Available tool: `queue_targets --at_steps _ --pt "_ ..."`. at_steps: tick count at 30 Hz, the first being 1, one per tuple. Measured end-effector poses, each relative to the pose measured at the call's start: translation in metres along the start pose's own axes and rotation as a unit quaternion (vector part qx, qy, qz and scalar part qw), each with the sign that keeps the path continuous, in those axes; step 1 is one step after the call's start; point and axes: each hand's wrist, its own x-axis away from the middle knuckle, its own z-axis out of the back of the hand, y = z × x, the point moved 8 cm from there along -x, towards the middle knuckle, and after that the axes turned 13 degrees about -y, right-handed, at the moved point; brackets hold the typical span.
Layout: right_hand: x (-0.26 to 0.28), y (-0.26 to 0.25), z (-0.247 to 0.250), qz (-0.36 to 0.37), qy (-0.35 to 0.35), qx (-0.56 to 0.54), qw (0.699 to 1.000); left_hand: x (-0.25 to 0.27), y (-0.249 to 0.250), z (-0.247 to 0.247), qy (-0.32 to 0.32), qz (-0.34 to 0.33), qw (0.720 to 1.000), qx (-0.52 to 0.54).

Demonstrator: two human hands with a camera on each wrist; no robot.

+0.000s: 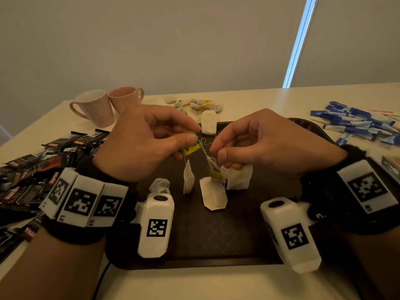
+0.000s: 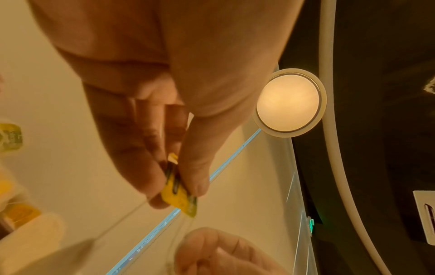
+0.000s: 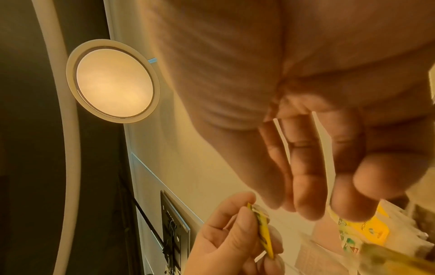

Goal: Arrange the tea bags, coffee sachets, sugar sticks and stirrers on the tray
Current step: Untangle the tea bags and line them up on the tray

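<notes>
Both hands hover over the dark tray [image 1: 205, 234], working on a tangle of tea bags. My left hand [image 1: 193, 135] pinches a yellow paper tag [image 1: 191, 147] between thumb and fingers; the left wrist view shows the same tag [image 2: 180, 195] in the pinch. My right hand [image 1: 216, 153] pinches the strings [image 1: 207, 158] and another yellow tag [image 3: 367, 228]. White tea bags [image 1: 213, 193] dangle from the strings just above the tray, with one [image 1: 188, 178] to the left and one [image 1: 238, 177] under the right hand. Another tea bag [image 1: 208, 122] is at the tray's far edge.
Black coffee sachets [image 1: 43, 159] are heaped left of the tray. Blue sugar sticks [image 1: 357, 124] lie at the right, with a small box [image 1: 391, 167] near the edge. A pile of tea bags [image 1: 199, 105] and two mugs [image 1: 93, 107] stand at the back.
</notes>
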Motion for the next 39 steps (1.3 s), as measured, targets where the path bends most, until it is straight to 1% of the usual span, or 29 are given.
queue_targets --at_steps 3,5,10,17,22,24,27,29,34,37,39 --pt "0.001 -0.006 0.005 0.023 0.042 0.02 0.999 0.0 0.006 -0.004 -0.014 -0.017 1.0 -0.015" --pt "0.002 -0.01 0.006 0.04 0.058 0.023 0.997 0.0 0.01 -0.007 -0.02 -0.024 0.999 -0.022" --pt "0.002 -0.013 -0.003 0.066 0.044 -0.002 0.997 -0.001 0.013 -0.015 -0.036 -0.031 0.998 -0.028" --pt "0.001 -0.007 -0.004 0.064 0.034 -0.068 0.995 -0.001 0.01 -0.012 -0.029 -0.015 0.999 -0.003" --pt "-0.001 -0.005 -0.005 0.06 0.033 -0.071 0.995 0.0 0.006 -0.011 -0.03 -0.005 1.0 -0.001" --pt "-0.001 -0.005 -0.003 0.058 0.036 -0.081 0.994 0.0 0.004 -0.016 -0.062 0.009 0.998 -0.017" --pt "0.0 -0.004 -0.001 0.062 0.038 -0.108 0.992 0.0 -0.007 -0.032 -0.153 0.071 0.984 -0.05" --pt "0.0 -0.004 0.0 0.061 0.041 -0.126 0.989 0.0 -0.013 -0.037 -0.176 0.092 0.978 -0.065" --pt "0.0 0.002 0.004 0.053 0.061 -0.172 0.982 0.001 -0.014 -0.028 -0.15 0.091 0.981 -0.084" --pt "0.0 0.005 0.009 0.041 0.079 -0.177 0.98 0.003 -0.009 -0.016 -0.103 0.084 0.99 -0.052" --pt "0.001 0.007 0.012 0.031 0.083 -0.171 0.981 0.003 -0.007 -0.011 -0.083 0.082 0.993 -0.023"
